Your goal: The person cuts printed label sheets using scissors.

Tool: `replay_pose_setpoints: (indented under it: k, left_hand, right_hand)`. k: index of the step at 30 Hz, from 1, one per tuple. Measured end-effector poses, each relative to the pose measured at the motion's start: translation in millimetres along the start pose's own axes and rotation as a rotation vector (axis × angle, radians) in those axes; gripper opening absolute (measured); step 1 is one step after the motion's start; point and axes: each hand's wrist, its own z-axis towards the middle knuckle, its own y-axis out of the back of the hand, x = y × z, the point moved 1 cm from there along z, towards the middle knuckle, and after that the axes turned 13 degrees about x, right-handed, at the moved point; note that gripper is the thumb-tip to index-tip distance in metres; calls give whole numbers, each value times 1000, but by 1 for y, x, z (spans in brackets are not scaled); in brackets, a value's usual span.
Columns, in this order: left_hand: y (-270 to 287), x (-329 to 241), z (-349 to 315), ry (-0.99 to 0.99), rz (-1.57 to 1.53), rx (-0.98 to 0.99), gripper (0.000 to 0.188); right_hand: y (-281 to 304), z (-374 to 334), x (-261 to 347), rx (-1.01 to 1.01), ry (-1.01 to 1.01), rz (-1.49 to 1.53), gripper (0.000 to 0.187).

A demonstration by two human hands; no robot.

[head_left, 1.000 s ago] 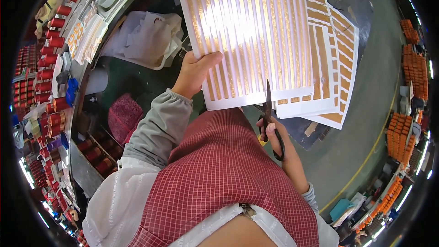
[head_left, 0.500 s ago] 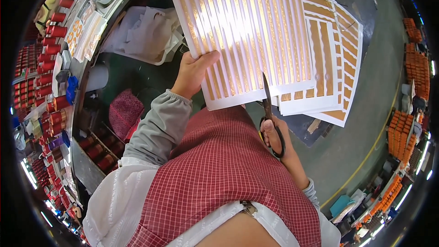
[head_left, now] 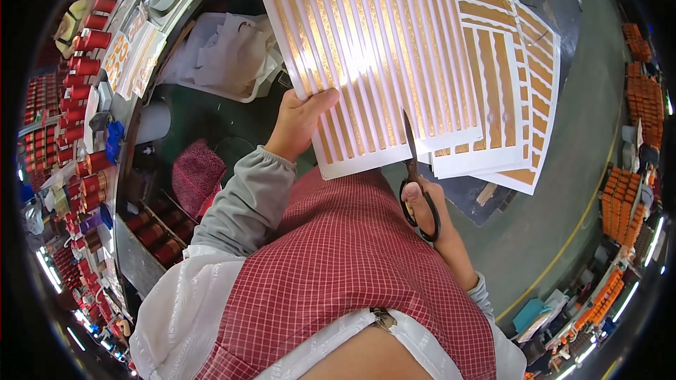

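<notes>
My left hand (head_left: 301,121) is closed on the left edge of a large white sheet with shiny gold stripes (head_left: 380,49), thumb on top. Bright light glares off the middle of the sheet. My right hand (head_left: 431,212) grips black-handled scissors (head_left: 411,158) by the loops. Their blades reach up over the sheet's lower edge, near its right part; one blade shows on top, and the other is hidden. Beneath and right of the striped sheet lies a fanned stack of white sheets with wavy gold-brown bands (head_left: 539,109) on a dark table.
A white bin of crumpled clear sheets (head_left: 222,63) stands left of the striped sheet. Below it is a dark red knitted bundle (head_left: 198,176). Red thread spools (head_left: 84,67) line the left rack, and orange spools (head_left: 620,200) fill shelves at the right. A yellow line (head_left: 556,267) crosses the floor.
The striped sheet has shifted slightly down and left in view, with my left hand lower on screen. The scissors remain at its lower edge in nearly the same pose.
</notes>
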Motion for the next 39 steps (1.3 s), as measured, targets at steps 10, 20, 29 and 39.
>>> replay_pose_setpoints:
  k: [10,20,29,39]
  left_hand:
    - [2,2,-3,64,0,-6,22]
    - [-3,5,-10,64,28,-27,21]
    - [0,-3,-13,58,29,-55,22]
    - [-9,-9,-20,88,85,7,20]
  right_hand:
    - [1,4,-8,12,95,152,68]
    - [-8,-3,-7,23,-60,103,70]
    - [5,-2,9,174,43,280,80]
    - [3,-3,12,138,61,243,77]
